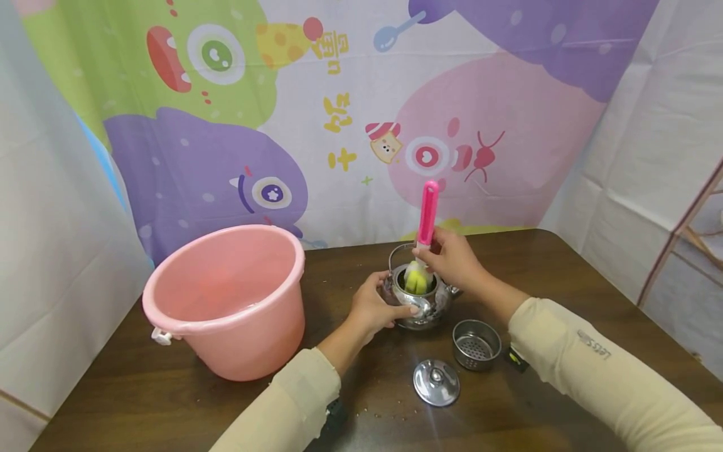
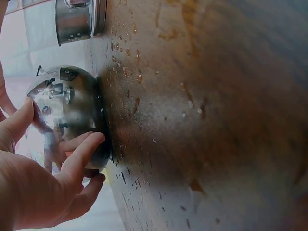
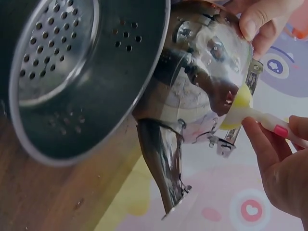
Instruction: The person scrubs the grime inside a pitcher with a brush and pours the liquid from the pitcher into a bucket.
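Observation:
A shiny metal teapot [image 1: 420,314] stands on the table without its lid. My left hand [image 1: 369,304] holds it by the side; in the left wrist view the thumb and fingers spread round the pot's body. My right hand [image 1: 452,254] grips a cleaning brush [image 1: 428,213] with a pink and white handle by its lower part. The brush's yellow-green sponge head [image 1: 417,280] is in the teapot's mouth; its lower end is hidden inside. In the right wrist view the teapot's spout [image 3: 161,166] points away from the left hand.
A perforated metal strainer [image 1: 477,345] and the metal lid [image 1: 437,383] sit in front of the teapot. A large pink bucket [image 1: 277,326] stands at the left. Water drops [image 2: 139,77] dot the brown tabletop [image 1: 141,389]. A patterned curtain [image 1: 350,207] hangs behind.

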`<action>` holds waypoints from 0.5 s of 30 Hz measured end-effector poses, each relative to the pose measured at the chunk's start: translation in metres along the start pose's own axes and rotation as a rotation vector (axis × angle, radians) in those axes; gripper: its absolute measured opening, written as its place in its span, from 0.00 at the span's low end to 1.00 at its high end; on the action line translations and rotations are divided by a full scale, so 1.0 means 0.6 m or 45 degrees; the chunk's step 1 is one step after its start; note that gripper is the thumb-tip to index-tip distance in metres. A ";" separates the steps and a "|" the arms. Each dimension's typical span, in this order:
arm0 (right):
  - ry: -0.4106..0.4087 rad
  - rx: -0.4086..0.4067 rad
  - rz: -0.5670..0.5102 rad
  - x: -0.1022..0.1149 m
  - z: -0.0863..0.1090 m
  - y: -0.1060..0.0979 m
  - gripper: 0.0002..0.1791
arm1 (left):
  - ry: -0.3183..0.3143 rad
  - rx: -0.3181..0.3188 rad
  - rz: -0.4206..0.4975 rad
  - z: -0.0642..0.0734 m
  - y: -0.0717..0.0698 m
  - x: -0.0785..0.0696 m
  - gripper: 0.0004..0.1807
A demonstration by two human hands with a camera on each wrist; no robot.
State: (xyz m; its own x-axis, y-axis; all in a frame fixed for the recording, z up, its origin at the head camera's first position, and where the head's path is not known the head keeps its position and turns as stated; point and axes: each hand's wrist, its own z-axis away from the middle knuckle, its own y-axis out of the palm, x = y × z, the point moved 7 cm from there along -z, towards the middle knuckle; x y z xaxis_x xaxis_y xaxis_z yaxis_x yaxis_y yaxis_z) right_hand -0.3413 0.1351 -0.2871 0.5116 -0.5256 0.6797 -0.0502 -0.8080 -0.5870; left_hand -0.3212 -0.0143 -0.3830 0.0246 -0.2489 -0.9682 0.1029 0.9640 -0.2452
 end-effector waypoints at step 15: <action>0.108 0.112 -0.087 0.005 -0.001 0.004 0.07 | 0.002 -0.003 -0.010 -0.001 0.001 0.000 0.46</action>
State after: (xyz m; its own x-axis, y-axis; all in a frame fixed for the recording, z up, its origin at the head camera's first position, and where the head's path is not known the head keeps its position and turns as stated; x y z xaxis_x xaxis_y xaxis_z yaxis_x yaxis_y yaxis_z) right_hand -0.3405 0.1313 -0.2860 0.4369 -0.4937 0.7519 0.0594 -0.8183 -0.5718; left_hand -0.3216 -0.0139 -0.3830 0.0222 -0.2560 -0.9664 0.1006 0.9623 -0.2526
